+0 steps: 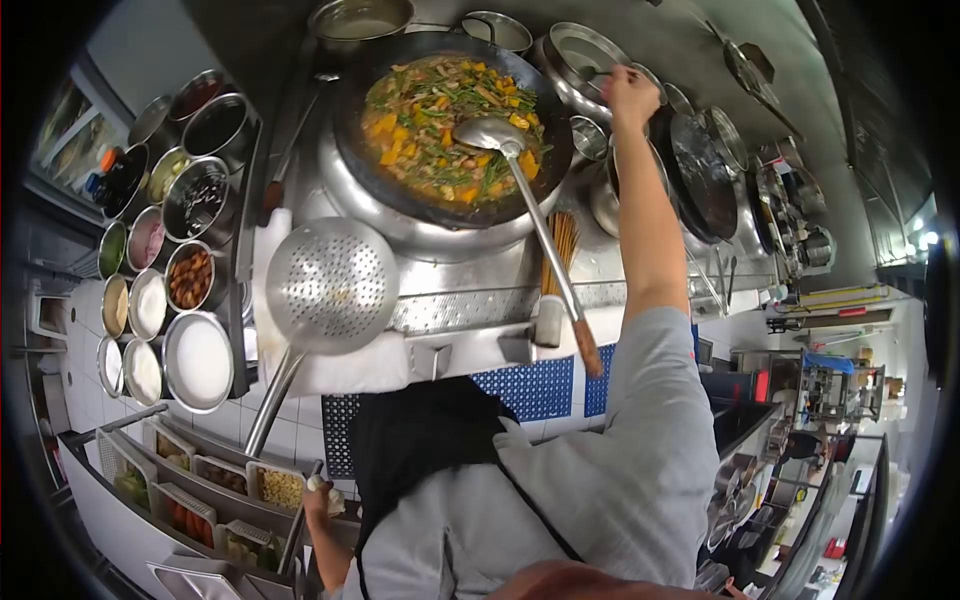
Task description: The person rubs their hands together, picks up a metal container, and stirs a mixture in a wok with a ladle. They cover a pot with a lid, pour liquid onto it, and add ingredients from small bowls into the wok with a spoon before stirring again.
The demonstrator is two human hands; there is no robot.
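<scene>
My right hand (632, 97) reaches over the back of the stove with closed fingers. It grips the thin handle of a small spoon (590, 73), whose dark end is over a round metal pot (570, 45). Low on the left, my left hand (318, 500) is closed on a bunched white cloth (330, 492) beside a metal rail. A large wok (350, 140) holds a stew of orange chunks and green beans. A ladle (487, 133) rests in it, its wooden-ended handle hanging over the stove's front edge.
A perforated strainer (332, 285) lies on the left of the stove front. Near the ladle handle stands a bamboo brush (560, 250). Several seasoning bowls (198, 360) line the left side. Trays of cut vegetables (282, 487) sit below; a dark wok (705, 175) is at right.
</scene>
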